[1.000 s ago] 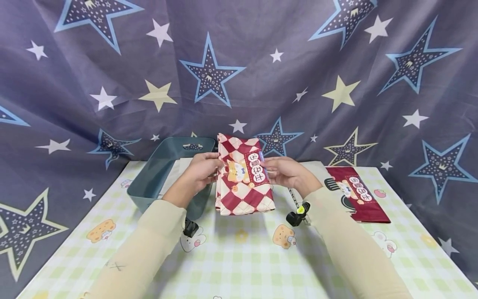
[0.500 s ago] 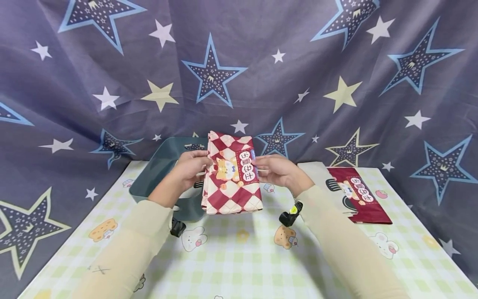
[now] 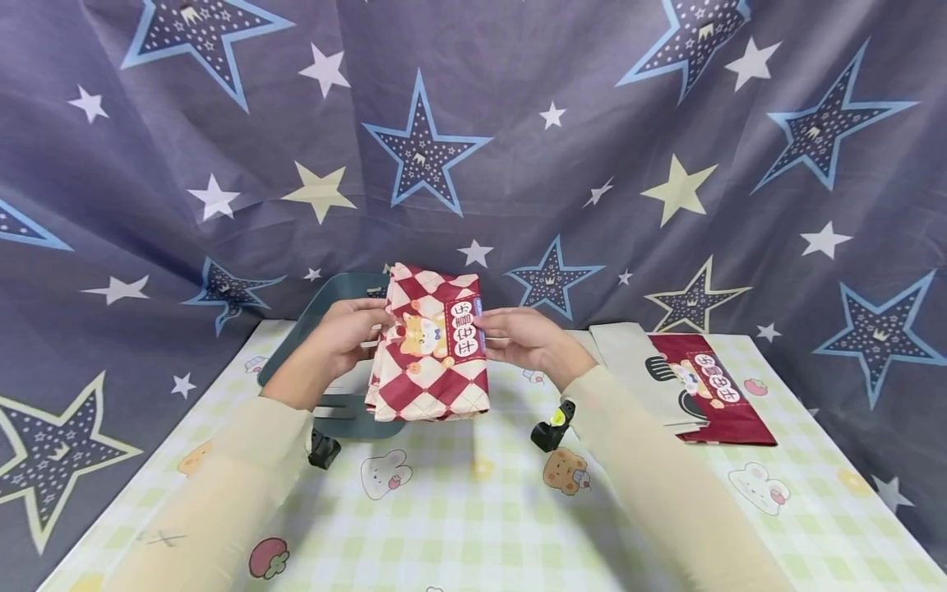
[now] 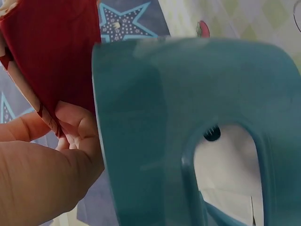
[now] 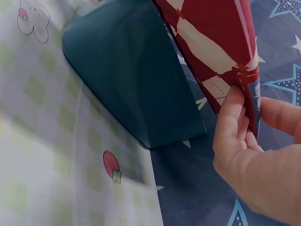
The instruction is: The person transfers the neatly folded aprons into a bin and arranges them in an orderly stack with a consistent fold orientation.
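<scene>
A folded red-and-cream checked cloth (image 3: 429, 349) with a cartoon dog and a lettered patch hangs in the air between my hands. My left hand (image 3: 336, 339) pinches its left edge; in the left wrist view its plain red back (image 4: 59, 52) shows. On the opposite edge, by a blue tag, my right hand (image 3: 524, 337) holds it between thumb and fingers. Behind and below the cloth stands a teal bin (image 3: 355, 426), partly covered by it and my left arm. Through the bin's handle slot a pale folded cloth (image 4: 230, 165) is visible inside.
A folded grey and dark red cloth (image 3: 713, 386) with a similar dog patch lies on the table's right side. The table wears a green-and-white checked cover (image 3: 473, 526). A dark curtain with stars (image 3: 503, 164) hangs right behind the table.
Both hands have moved left with the checked cloth, which now hangs in front of the teal bin and covers more of it. The grey and red cloth stays put.
</scene>
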The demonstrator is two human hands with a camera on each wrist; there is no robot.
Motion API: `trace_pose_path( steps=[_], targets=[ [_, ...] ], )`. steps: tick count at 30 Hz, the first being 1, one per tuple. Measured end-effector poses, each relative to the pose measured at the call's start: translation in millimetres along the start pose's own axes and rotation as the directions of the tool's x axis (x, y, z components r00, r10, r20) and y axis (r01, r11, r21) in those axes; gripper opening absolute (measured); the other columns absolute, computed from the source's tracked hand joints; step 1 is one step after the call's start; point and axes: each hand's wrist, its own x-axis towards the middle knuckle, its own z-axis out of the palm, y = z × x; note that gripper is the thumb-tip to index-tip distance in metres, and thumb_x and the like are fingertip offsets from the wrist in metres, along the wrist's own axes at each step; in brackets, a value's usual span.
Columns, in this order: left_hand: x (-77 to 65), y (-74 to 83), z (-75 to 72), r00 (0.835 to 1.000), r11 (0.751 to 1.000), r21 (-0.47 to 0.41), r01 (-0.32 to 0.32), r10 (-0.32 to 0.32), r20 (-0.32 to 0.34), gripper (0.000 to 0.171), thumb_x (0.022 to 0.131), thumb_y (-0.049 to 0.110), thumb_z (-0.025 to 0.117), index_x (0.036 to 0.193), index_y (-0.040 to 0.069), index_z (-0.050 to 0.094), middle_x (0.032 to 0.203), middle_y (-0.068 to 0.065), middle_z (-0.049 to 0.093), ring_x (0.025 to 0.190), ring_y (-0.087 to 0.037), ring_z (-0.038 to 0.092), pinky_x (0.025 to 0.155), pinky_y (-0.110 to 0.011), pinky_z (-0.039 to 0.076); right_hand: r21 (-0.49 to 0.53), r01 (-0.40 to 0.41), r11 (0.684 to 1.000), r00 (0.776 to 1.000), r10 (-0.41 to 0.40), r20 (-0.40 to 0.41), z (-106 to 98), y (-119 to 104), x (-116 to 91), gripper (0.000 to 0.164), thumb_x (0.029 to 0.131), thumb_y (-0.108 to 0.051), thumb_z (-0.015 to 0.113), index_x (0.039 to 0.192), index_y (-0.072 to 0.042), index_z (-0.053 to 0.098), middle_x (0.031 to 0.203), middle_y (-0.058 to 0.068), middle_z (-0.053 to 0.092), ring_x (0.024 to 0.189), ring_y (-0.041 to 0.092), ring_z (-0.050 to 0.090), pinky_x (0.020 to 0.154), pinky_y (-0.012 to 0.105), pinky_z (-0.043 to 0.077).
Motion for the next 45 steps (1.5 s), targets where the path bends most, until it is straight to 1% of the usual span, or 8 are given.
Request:
trace_pose_path(
  steps=[3, 8, 13, 18, 23, 30, 37, 45],
  targets=[
    [-3.1, -1.4, -10.2, 1.0, 1.0, 0.021, 0.007, -0.007, 0.004, 0.056, 0.1, 0.013, 0.058, 0.153, 0.005, 0.041, 0.137, -0.013, 0.053, 0.11, -0.023, 0.056, 0.087, -0.036, 0.054, 0.007, 0.005, 1.0, 1.0, -0.005, 0.009, 9.2, 1.4, 1.5, 0.026, 0.101, -0.003, 0.061, 0.126, 0.002, 0.058, 0.124, 0.016, 0.062, 0.109, 0.028, 0.061, 0.107, 0.045, 0.047],
    [-7.2, -5.1, -25.6, 1.0, 1.0, 0.018, 0.016, -0.016, 0.002, 0.059, 0.101, 0.013, 0.059, 0.155, 0.005, 0.038, 0.131, -0.01, 0.055, 0.104, -0.019, 0.059, 0.081, -0.032, 0.057, 0.017, 0.012, 1.0, 1.0, -0.012, 0.009, 26.5, 4.2, 6.3, 0.017, 0.1, -0.001, 0.063, 0.116, 0.001, 0.061, 0.116, 0.015, 0.063, 0.105, 0.027, 0.062, 0.107, 0.046, 0.047],
    [-10.9, -4.4, -35.8, 1.0, 1.0, 0.02, 0.013, -0.013, -0.004, 0.059, 0.101, 0.013, 0.059, 0.155, 0.005, 0.037, 0.122, -0.004, 0.058, 0.099, -0.015, 0.062, 0.08, -0.031, 0.058, 0.022, 0.012, 1.0, 1.0, -0.012, 0.003, 37.9, 7.0, 11.3, 0.013, 0.1, -0.001, 0.063, 0.113, 0.0, 0.062, 0.111, 0.014, 0.065, 0.103, 0.027, 0.062, 0.106, 0.045, 0.049],
    [-12.7, -3.3, -45.7, 1.0, 1.0, 0.028, 0.009, -0.009, 0.002, 0.058, 0.102, 0.015, 0.059, 0.155, 0.006, 0.037, 0.119, -0.001, 0.059, 0.096, -0.012, 0.062, 0.08, -0.031, 0.058, 0.072, 0.037, 0.997, 0.999, -0.039, 0.029, 45.5, 10.0, 15.9, 0.027, 0.099, 0.004, 0.061, 0.126, 0.003, 0.055, 0.107, 0.012, 0.066, 0.099, 0.024, 0.065, 0.107, 0.046, 0.047],
    [-12.6, -4.8, -56.2, 1.0, 1.0, 0.011, 0.022, -0.022, -0.008, 0.058, 0.101, 0.015, 0.061, 0.153, 0.006, 0.038, 0.114, 0.002, 0.059, 0.097, -0.013, 0.061, 0.079, -0.03, 0.057, 0.114, 0.069, 0.991, 0.995, -0.076, 0.057, 55.1, 14.4, 20.8, 0.042, 0.097, 0.007, 0.062, 0.138, 0.006, 0.05, 0.112, 0.014, 0.065, 0.099, 0.023, 0.065, 0.109, 0.047, 0.046],
    [-8.4, -3.2, -67.5, 1.0, 0.999, 0.037, 0.021, -0.021, -0.004, 0.058, 0.102, 0.017, 0.061, 0.155, 0.004, 0.039, 0.097, 0.011, 0.066, 0.099, -0.014, 0.06, 0.081, -0.03, 0.055, 0.091, 0.086, 0.992, 0.995, -0.09, 0.037, 63.9, 15.8, 25.2, 0.042, 0.097, 0.007, 0.062, 0.139, 0.007, 0.052, 0.12, 0.016, 0.064, 0.103, 0.024, 0.062, 0.109, 0.044, 0.047],
    [0.8, 1.9, -76.8, 0.999, 0.997, 0.067, 0.027, -0.025, -0.035, 0.059, 0.103, 0.02, 0.06, 0.156, 0.005, 0.04, 0.095, 0.012, 0.066, 0.105, -0.018, 0.057, 0.081, -0.03, 0.055, 0.128, 0.113, 0.985, 0.993, -0.118, 0.032, 72.0, 13.0, 29.8, 0.035, 0.099, 0.004, 0.059, 0.135, 0.007, 0.056, 0.114, 0.015, 0.065, 0.101, 0.023, 0.064, 0.107, 0.043, 0.048],
    [9.9, 6.2, -89.2, 0.997, 0.992, 0.125, 0.025, -0.015, -0.078, 0.058, 0.104, 0.022, 0.06, 0.156, 0.007, 0.041, 0.103, 0.01, 0.062, 0.102, -0.015, 0.059, 0.083, -0.029, 0.053, 0.186, 0.142, 0.972, 0.985, -0.157, 0.068, 79.8, 12.7, 34.9, 0.037, 0.102, 0.001, 0.053, 0.138, 0.009, 0.054, 0.122, 0.022, 0.064, 0.111, 0.03, 0.063, 0.108, 0.046, 0.047]
  ],
)
